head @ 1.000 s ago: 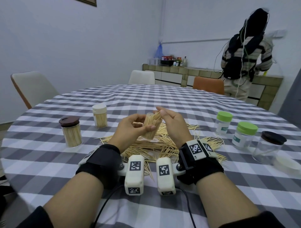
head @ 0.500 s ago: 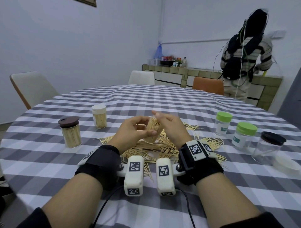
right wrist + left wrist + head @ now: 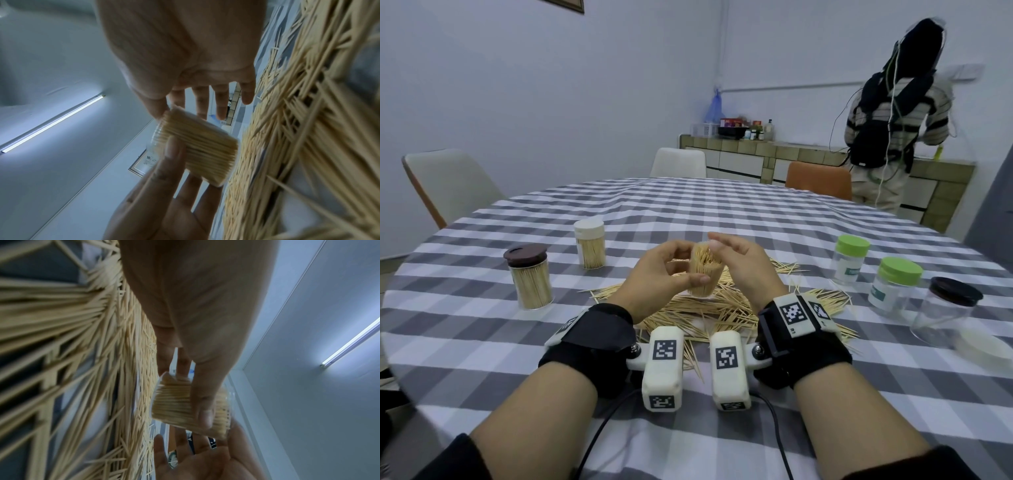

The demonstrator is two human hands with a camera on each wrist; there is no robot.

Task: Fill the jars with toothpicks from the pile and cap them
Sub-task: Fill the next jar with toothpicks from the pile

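Observation:
My left hand (image 3: 667,274) holds a clear uncapped jar (image 3: 704,278) packed with toothpicks, tilted, just above the toothpick pile (image 3: 719,310). Its thumb lies across the jar's front and the fingers curl behind. The right hand (image 3: 731,251) hovers at the jar's mouth with fingers straight, and its thumb tip touches the toothpick ends. The left wrist view shows the jar (image 3: 174,404) under my left thumb, with the right palm (image 3: 197,459) open beyond. From the right wrist, that hand's fingers (image 3: 222,97) spread above the jar (image 3: 203,151).
A brown-lidded full jar (image 3: 529,277) and a white-lidded full jar (image 3: 589,245) stand at left. Two green-lidded jars (image 3: 849,260) (image 3: 893,287), a dark-lidded empty jar (image 3: 945,311) and a loose white lid (image 3: 983,349) stand at right. A person (image 3: 887,113) stands at the far counter.
Toothpicks that stuck out of the jar under my right fingertips now sit level inside it. The right hand has opened flat over the mouth; the jar dropped slightly.

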